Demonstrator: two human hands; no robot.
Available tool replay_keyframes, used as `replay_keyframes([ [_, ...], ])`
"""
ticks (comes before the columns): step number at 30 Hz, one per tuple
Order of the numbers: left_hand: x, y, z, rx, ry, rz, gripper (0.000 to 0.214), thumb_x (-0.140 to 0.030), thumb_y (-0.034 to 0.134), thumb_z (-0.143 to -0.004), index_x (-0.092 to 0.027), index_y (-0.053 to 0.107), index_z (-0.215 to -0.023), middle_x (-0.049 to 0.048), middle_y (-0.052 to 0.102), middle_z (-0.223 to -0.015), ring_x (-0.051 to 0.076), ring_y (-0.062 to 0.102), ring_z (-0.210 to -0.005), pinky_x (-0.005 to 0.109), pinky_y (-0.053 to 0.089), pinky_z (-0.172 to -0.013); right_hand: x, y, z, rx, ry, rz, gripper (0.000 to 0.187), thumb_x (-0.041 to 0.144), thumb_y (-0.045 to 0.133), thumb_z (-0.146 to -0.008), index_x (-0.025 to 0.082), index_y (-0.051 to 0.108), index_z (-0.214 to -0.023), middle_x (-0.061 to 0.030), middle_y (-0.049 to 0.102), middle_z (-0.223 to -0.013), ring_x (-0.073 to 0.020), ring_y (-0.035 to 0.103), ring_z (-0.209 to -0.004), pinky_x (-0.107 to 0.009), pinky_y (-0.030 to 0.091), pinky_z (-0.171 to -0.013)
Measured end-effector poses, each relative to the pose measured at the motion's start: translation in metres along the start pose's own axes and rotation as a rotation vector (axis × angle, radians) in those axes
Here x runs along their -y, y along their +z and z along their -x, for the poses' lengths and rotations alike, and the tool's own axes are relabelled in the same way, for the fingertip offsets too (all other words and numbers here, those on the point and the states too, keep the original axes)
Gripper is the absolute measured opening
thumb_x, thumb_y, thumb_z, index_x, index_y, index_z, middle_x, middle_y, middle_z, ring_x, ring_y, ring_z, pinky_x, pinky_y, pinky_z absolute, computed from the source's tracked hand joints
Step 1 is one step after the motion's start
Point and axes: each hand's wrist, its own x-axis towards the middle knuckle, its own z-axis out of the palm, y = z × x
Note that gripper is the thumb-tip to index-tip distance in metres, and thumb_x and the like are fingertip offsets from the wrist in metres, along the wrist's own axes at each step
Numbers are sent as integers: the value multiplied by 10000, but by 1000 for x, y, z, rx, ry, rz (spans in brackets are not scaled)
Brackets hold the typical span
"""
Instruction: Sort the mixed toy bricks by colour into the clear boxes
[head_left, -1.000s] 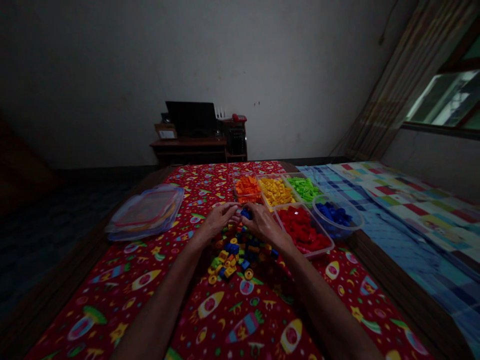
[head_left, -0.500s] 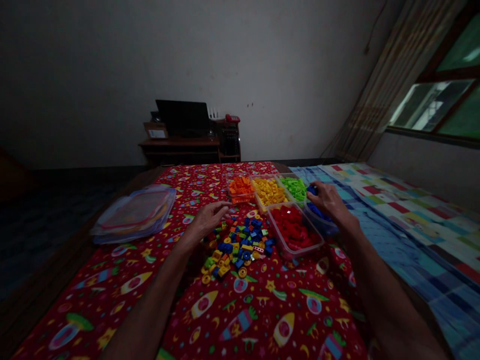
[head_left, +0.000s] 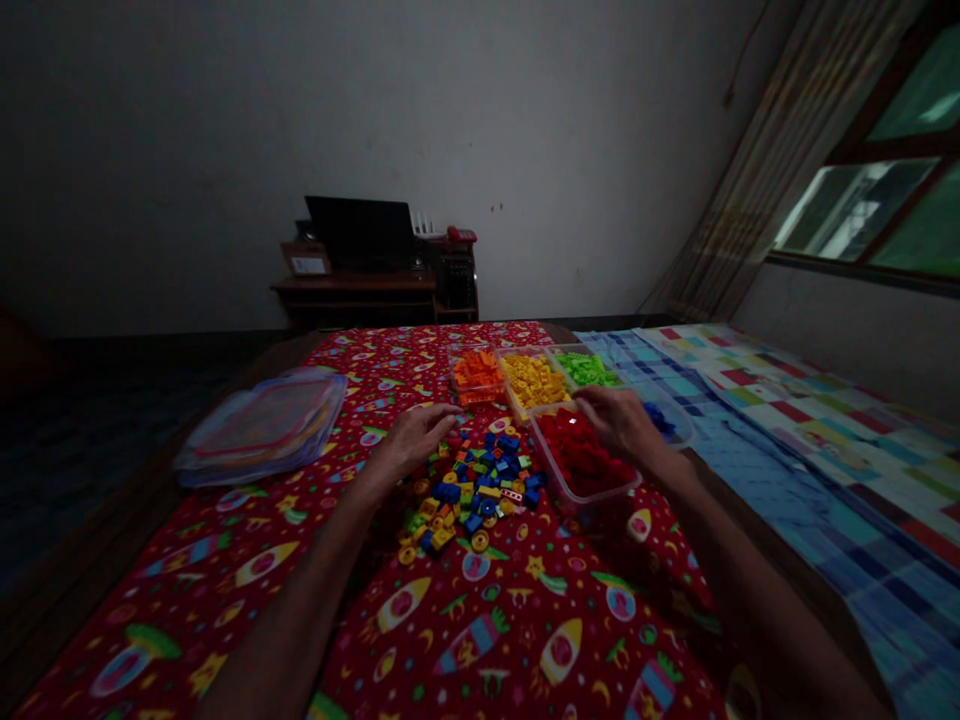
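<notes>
At the left, a stack of clear lids (head_left: 262, 428) lies on the red printed cloth (head_left: 491, 645). To its right, the left hand (head_left: 414, 438) hovers by the far left edge of the brick pile, thumb and index finger a little apart and pointing right.

The brick pile (head_left: 474, 492) sits in the middle of the cloth, loose and low: mixed blue, yellow, green and orange pieces, mostly small blocks, with round yellow ones at the near left and near edge, and a pale pink bar with dark holes on the right side. Farther off, in clear containers from left to right, are orange bricks (head_left: 478, 372), yellow bricks (head_left: 534, 382) and green bricks (head_left: 587, 368); nearer, just right of the pile, red bricks (head_left: 583, 455) fill a box. The right hand (head_left: 619, 422) is over that box's far right part, fingers pointing left; whether its fingertips grip anything cannot be told. Blue bricks (head_left: 660, 417) show behind it in a rounded container.

Half a second ago the right hand was over the blue bricks, a blue piece in its fingertips; it has since moved left. The left hand has barely shifted.
</notes>
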Motion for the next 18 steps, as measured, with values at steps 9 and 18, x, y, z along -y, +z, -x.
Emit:
replay_keyframes([
  [9, 2, -2, 3, -46, 58, -207, 378, -379, 437, -844, -199, 703, -1044, 61, 726, -1035, 235, 656, -974, 331, 480, -910, 71, 115, 65, 160, -150, 30, 548, 362, 392, -956, 63, 358, -1414, -294, 272, -1475, -364, 150, -1416, -579, 254, -1082],
  [18, 47, 27, 2, -13, 213, -309, 330, -307, 469, -868, -163, 672, -1084, 112, 671, -1151, 246, 590, -1114, 398, 445, -989, 83, 127, 49, 61, -299, -63, 450, 286, 416, -946, 164, 404, -1379, -205, 461, -1364, -288, 410, -1299, -513, 363, -1036],
])
